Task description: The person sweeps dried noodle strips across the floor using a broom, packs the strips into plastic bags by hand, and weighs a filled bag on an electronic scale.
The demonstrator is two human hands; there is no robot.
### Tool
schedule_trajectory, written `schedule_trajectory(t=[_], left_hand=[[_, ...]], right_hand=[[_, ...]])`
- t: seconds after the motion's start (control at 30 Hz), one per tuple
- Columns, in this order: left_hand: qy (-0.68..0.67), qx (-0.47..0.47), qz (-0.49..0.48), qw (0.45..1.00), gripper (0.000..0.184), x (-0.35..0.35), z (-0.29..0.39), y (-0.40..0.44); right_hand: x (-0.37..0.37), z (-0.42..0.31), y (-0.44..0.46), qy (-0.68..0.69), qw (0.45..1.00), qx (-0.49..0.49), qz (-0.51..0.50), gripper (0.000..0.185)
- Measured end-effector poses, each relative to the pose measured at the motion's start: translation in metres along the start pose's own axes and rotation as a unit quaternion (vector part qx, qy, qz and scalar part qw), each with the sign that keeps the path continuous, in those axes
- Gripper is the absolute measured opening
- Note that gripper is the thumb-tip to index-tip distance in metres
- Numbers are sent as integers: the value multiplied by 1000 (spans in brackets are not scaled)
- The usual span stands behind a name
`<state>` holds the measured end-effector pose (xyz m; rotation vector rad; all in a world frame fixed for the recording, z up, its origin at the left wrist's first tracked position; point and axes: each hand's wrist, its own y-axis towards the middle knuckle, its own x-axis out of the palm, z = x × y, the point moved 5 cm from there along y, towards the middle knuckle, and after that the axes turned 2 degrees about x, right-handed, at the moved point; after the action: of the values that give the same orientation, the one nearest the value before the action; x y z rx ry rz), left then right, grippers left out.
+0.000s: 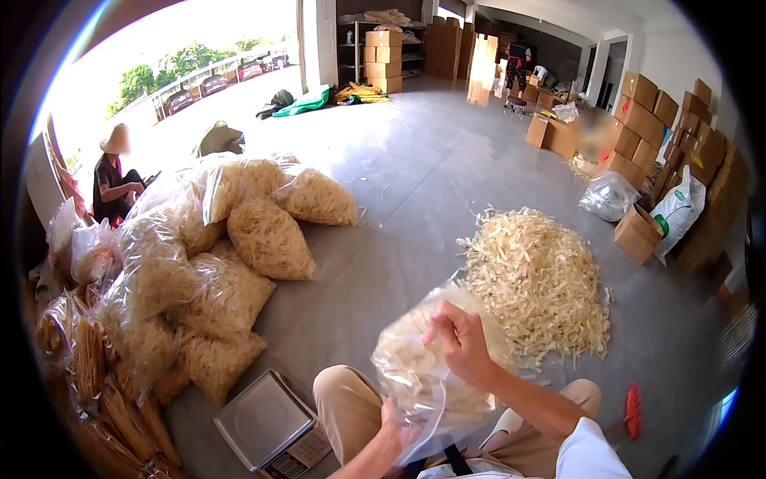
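Between my knees is a clear plastic bag [411,363] partly filled with pale, flat strips. My left hand [395,427] is closed round the lower left side of the bag, its fingers partly hidden by the plastic. The fingers of my right hand [461,339] are curled in a pinch at the upper part of the bag, over the strips. A large loose pile of pale strips [538,283] lies on the floor just beyond the bag, to the right. A flat weighing scale [267,419] stands on the floor by my left knee.
Filled clear bags [267,238] are heaped at the left, with bundled thin sticks [88,351] beside them. A person [118,176] sits behind the heap; another person [518,62] stands far back. Cardboard boxes [641,124] are stacked at the right. A red object [633,411] lies near my right knee.
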<state>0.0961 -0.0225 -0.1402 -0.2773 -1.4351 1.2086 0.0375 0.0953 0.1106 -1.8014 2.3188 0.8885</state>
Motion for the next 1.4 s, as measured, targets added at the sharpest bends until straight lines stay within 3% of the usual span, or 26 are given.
schedule_trajectory(t=[0.03,0.1,0.13,0.17,0.2,0.23,0.3,0.37,0.47,0.53,0.6,0.7,0.8,0.9,0.97,1.0,1.03,1.07,1.1,1.17,1.2,1.27,1.3,1.37,1.4], left_hand=[[33,14,19,999,50,21,27,-9],[-55,66,-20,996,45,79,80,-34],[-13,110,13,994,42,95,113,-26],[-5,199,-60,978,42,123,152,-20],[26,273,-194,942,54,135,203,30],[-22,315,-223,922,57,160,244,44],[-172,341,-140,914,61,199,309,62],[-265,338,-56,901,66,214,343,80],[-175,378,-69,906,79,196,344,109],[-102,405,-99,903,86,168,328,130],[-65,254,-107,959,86,127,283,152],[22,161,-27,986,77,61,225,169],[121,103,-39,986,73,16,199,184],[214,64,-66,972,64,24,184,157],[460,54,-233,855,54,44,171,128],[466,11,-265,844,48,52,157,112],[489,-33,-221,843,48,73,135,55],[571,-49,-154,805,47,82,126,36],[554,-33,-195,809,49,81,127,42],[482,-64,-148,861,43,82,123,40],[386,-106,-180,898,41,71,129,62],[473,-5,-141,870,42,96,119,34],[460,-39,-181,868,45,107,108,24],[575,35,-200,792,49,119,107,27],[584,28,-201,786,49,123,103,33]], right_hand=[[2,-13,22,-13,999,-37,-4,24],[2,-47,63,10,988,-153,31,24],[2,-54,86,-49,986,-157,11,14],[3,-59,107,-108,981,-161,-11,12],[5,-75,120,-192,947,-252,53,22],[10,-88,125,-273,894,-337,112,35],[23,-82,119,-263,915,-304,36,58],[30,-72,90,-254,905,-334,-66,56],[22,-35,23,-245,893,-314,-212,42],[11,14,-26,-254,896,-229,-283,34],[-7,51,-74,-275,879,-157,-358,32],[-45,68,-124,-234,891,-90,-379,31],[-85,75,-155,-214,912,-24,-348,30],[-132,72,-178,-214,940,42,-261,28],[-173,70,-191,-229,958,98,-139,24],[-193,66,-199,-244,961,103,-81,24],[-215,62,-209,-262,958,113,-18,23],[-239,62,-224,-268,954,124,57,22],[-260,67,-245,-275,942,139,134,21],[-296,93,-299,-240,910,217,257,20],[-309,118,-334,-231,896,248,287,19],[-321,169,-415,-188,859,332,340,18],[-321,193,-452,-150,836,383,364,18],[-306,241,-534,-163,799,435,383,22],[-294,247,-560,-166,786,468,370,24]])
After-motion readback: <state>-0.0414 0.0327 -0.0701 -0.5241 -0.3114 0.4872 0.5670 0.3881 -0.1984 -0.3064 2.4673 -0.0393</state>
